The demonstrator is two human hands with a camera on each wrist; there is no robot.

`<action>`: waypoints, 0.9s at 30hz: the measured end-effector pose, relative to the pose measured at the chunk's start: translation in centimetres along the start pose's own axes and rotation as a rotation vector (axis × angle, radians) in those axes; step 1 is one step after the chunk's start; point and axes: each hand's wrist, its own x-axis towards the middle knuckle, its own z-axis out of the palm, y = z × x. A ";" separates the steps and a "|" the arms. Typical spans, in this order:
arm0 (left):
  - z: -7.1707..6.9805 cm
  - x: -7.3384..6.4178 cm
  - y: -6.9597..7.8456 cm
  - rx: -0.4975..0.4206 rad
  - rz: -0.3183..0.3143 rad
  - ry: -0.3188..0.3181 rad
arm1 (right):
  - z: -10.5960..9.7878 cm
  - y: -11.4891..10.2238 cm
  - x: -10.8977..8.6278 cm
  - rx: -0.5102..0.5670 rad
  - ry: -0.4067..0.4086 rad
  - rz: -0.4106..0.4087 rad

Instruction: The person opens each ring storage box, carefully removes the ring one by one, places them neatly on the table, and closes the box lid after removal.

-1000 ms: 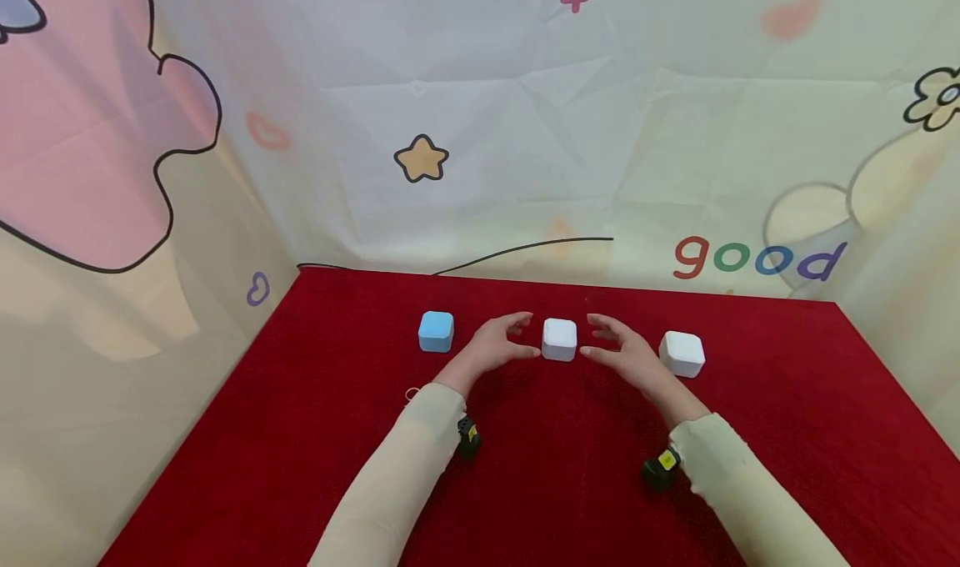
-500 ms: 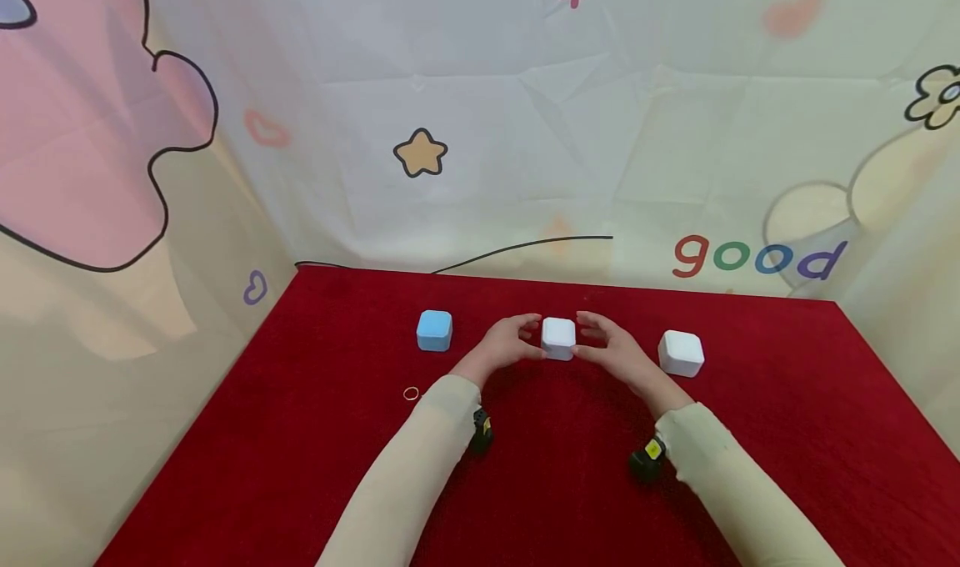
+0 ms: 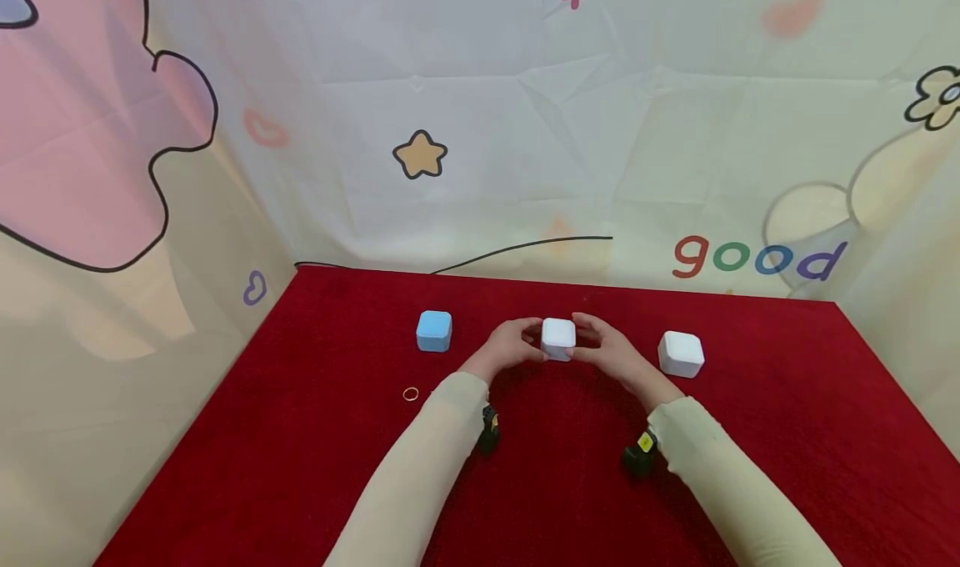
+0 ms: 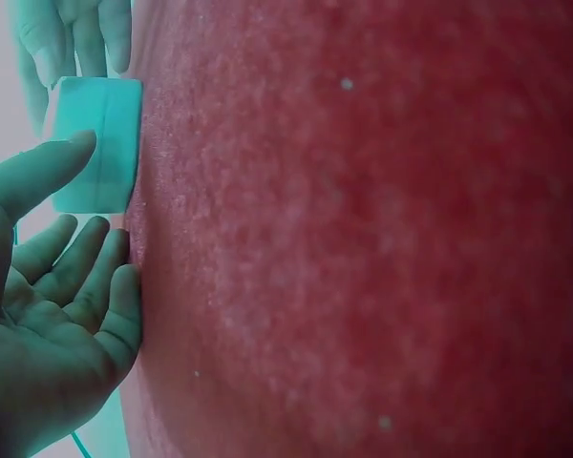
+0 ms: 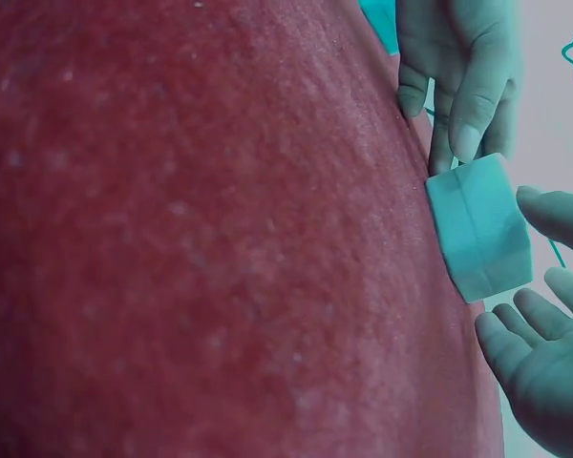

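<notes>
On the red cloth stands a white block (image 3: 558,330) with rounded corners, between my two hands. My left hand (image 3: 508,347) is at the block's left side, thumb nearest me and fingers behind, loosely bent. From the right, my right hand (image 3: 613,355) is placed likewise, its thumb tip at the front right corner. In the left wrist view, the left thumb (image 4: 38,176) overlaps the block (image 4: 115,105), while the other fingers lie apart from it. The right wrist view shows the right fingers (image 5: 504,348) spread below the block (image 5: 482,229); firm contact cannot be made out.
A light blue block (image 3: 434,331) stands on the left, and another white block (image 3: 681,354) on the right. A thin ring (image 3: 410,393) lies near the left sleeve. Behind the red cloth (image 3: 300,434) hangs a printed curtain (image 3: 480,192).
Both hands have moved inward from either side, narrowing the gaps to the middle white block. The block has stayed in place.
</notes>
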 end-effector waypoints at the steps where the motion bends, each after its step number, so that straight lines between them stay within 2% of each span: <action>1: 0.1 0.1 -0.1 0.002 0.002 0.000 | 0.0 0.1 0.1 0.004 -0.002 0.001; 6: 0.5 0.6 -0.4 0.012 -0.008 0.002 | 0.0 0.3 0.6 0.004 -0.009 0.000; 13: 1.1 1.1 -0.3 0.018 -0.017 0.039 | 0.3 0.1 0.9 -0.019 -0.012 -0.003; 19: 1.2 1.0 -0.1 0.060 -0.032 0.063 | 0.3 0.2 1.2 -0.035 -0.016 0.006; 27: 1.0 0.8 -0.2 0.093 -0.032 0.046 | 0.4 0.5 1.5 -0.090 -0.019 -0.011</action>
